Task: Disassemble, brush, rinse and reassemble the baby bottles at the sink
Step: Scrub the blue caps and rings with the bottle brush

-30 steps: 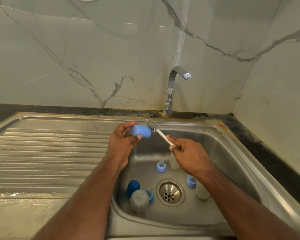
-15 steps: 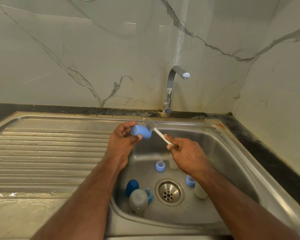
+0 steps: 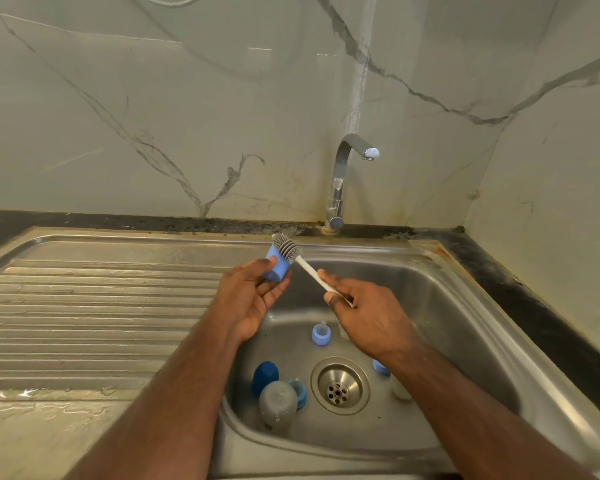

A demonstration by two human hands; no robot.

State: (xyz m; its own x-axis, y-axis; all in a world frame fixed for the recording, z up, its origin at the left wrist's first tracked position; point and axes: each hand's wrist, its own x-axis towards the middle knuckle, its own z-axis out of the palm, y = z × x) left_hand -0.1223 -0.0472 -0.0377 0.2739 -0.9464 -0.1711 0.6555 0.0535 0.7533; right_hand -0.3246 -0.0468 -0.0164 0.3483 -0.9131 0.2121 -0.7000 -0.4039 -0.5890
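Left hand (image 3: 248, 299) pinches cap (image 3: 275, 266); right hand (image 3: 368, 318) grips brush (image 3: 286, 249) handle. Bristles laid against cap's upper side, handle slanting down-right toward right hand.

the left hand (image 3: 248, 299) holds a light blue cap (image 3: 276, 266) over the sink (image 3: 465, 306); the right hand (image 3: 368, 315) grips a white-handled brush (image 3: 312, 270), its grey bristles touching the cap's top.
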